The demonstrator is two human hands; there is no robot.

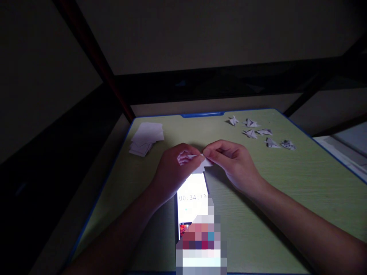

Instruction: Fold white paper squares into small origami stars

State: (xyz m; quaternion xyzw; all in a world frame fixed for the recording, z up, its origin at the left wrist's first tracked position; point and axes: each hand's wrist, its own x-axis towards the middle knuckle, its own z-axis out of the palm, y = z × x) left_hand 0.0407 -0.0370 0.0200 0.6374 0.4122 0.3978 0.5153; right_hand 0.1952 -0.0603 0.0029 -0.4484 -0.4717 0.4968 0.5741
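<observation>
Both my hands meet over the middle of a green table (pixel 286 183) with a blue rim. My left hand (pixel 174 168) and my right hand (pixel 229 160) pinch one small piece of white paper (pixel 196 159) between their fingertips; it is partly folded and mostly hidden by my fingers. Just under the hands lies a lit phone (pixel 192 198) with a timer on its screen.
A stack of white paper squares (pixel 146 138) lies at the far left of the table. Several folded paper figures (pixel 258 131) are spread at the far right. Dark bars and a wall stand behind the table; the room is dim.
</observation>
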